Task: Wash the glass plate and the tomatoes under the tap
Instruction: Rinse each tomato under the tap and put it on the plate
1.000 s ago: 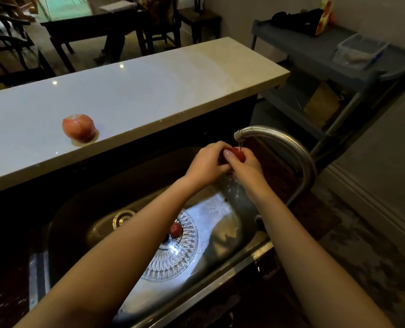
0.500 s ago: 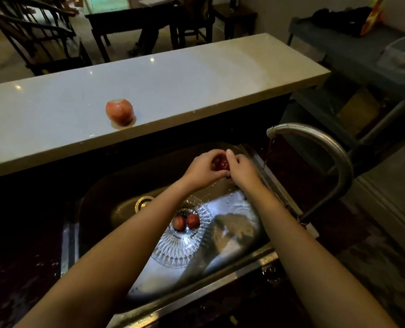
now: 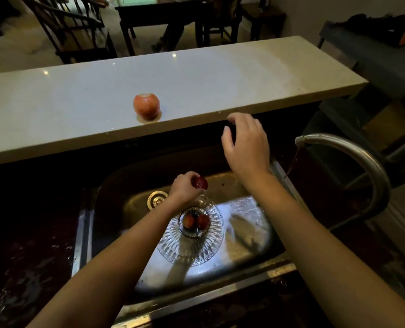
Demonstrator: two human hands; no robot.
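Head view: small glossy dark-red tomato [image 3: 200, 182] held by left grip [image 3: 183, 188]

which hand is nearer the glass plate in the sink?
Left. The left hand grips a small tomato just above the far rim of the glass plate; the right hand hangs higher, by the counter edge.

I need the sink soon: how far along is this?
Likely done: two small red tomatoes lie on the cut-glass plate in the steel sink. In hand: the left hand grips a third small tomato above it; the right hand is open. Possibly left: the large pale-red tomato on the white counter. The metal tap runs.
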